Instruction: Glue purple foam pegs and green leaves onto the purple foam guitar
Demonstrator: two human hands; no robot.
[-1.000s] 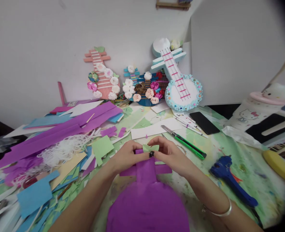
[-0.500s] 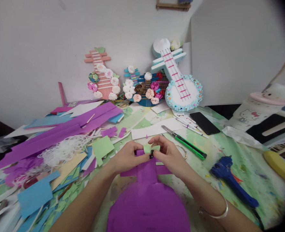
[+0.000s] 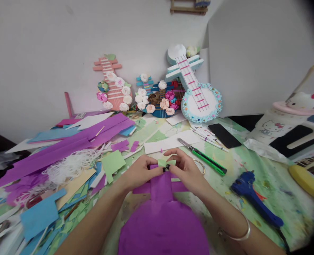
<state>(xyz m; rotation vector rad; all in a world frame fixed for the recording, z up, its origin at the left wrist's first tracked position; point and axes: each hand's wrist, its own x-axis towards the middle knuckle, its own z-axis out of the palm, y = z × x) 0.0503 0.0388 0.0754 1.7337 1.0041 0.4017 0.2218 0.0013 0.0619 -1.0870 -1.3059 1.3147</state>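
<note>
A purple foam guitar shape [image 3: 162,226] lies in front of me, its neck pointing away. My left hand [image 3: 139,171] and my right hand [image 3: 185,168] meet at the top of that neck. Both pinch a small light green leaf-shaped piece [image 3: 166,162] against the neck's end. The fingers of each hand are closed on the piece. A silver bangle [image 3: 236,233] sits on my right wrist.
Purple foam strips [image 3: 66,147], blue and green scraps and white string lie at the left. A green utility knife [image 3: 203,157], a blue glue gun [image 3: 255,198], a black phone [image 3: 224,135] and pens lie at the right. Finished flower-covered guitars [image 3: 157,95] lean on the wall.
Both hands keep pinching the green piece at the neck's end; the fingers shift slightly. The view has tilted a little.
</note>
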